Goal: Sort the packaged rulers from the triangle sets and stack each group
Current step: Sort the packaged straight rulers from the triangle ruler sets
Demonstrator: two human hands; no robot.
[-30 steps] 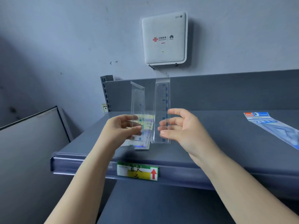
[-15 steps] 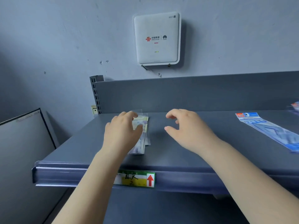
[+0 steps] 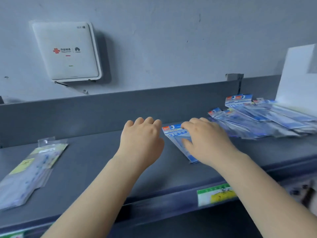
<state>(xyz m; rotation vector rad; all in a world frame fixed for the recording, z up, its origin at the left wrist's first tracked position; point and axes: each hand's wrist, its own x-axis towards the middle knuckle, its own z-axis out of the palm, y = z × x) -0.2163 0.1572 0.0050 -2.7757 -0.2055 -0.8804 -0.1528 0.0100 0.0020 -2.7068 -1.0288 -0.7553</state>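
Observation:
A stack of clear packaged rulers (image 3: 31, 172) with yellow-green labels lies on the left of the grey shelf (image 3: 96, 162). One blue triangle-set package (image 3: 177, 137) lies flat at mid-shelf. My right hand (image 3: 205, 141) rests on it, with the index finger at its red-and-blue header and the thumb on its face. My left hand (image 3: 141, 140) hovers just left of that package, fingers loosely bent, holding nothing. A loose pile of several blue triangle-set packages (image 3: 260, 120) is spread along the back right.
The shelf's grey back panel (image 3: 120, 107) rises behind the hands. A white router box (image 3: 68, 50) hangs on the wall above. A white board (image 3: 298, 76) stands at the far right. A green-yellow price label (image 3: 216, 194) sits on the front rail.
The two rulers were laid on the left stack and both hands let go. Both hands and the view moved right; my right hand now touches the single blue package.

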